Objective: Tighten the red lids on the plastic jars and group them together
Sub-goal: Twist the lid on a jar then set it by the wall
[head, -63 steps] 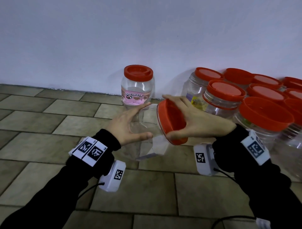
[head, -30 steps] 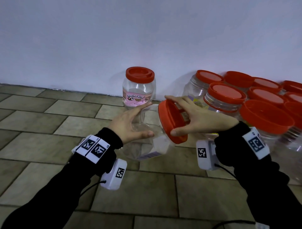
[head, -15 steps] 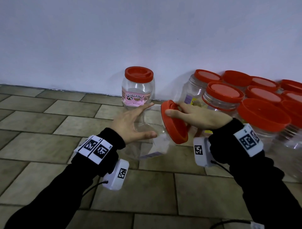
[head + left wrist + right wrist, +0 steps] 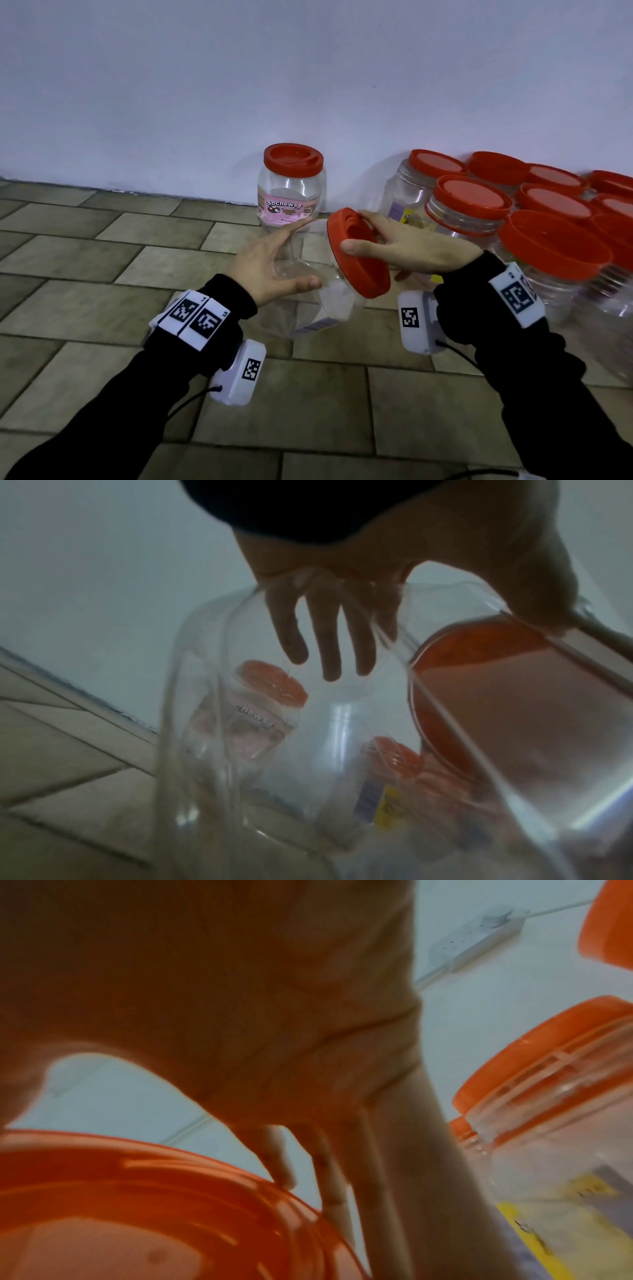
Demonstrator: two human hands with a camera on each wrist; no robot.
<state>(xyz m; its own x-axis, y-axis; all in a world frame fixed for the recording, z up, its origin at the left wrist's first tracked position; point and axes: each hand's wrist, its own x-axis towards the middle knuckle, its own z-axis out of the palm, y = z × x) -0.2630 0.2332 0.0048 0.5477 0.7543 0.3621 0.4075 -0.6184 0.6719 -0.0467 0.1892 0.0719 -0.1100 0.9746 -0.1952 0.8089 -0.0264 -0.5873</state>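
Left hand: the left hand [image 4: 270, 263] is cradling a clear plastic jar [image 4: 318, 294], tilted on its side above the tiled floor [image 4: 102, 260], fingers and thumb wrapping its body.
Right hand: the right hand [image 4: 407, 250] is gripping the jar's red lid [image 4: 359, 260], thumb and fingers closing on its rim.
Lone jar: a capped jar with a pink label [image 4: 291, 188] is standing upright against the wall [image 4: 308, 68].
Cluster: the grouped red-lidded jars [image 4: 513, 219] are sitting together to the right, along the wall.

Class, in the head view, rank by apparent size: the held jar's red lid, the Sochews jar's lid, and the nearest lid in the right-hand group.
1. Nearest group lid, though nearness inflates it.
2. Held jar's lid.
3. Sochews jar's lid.
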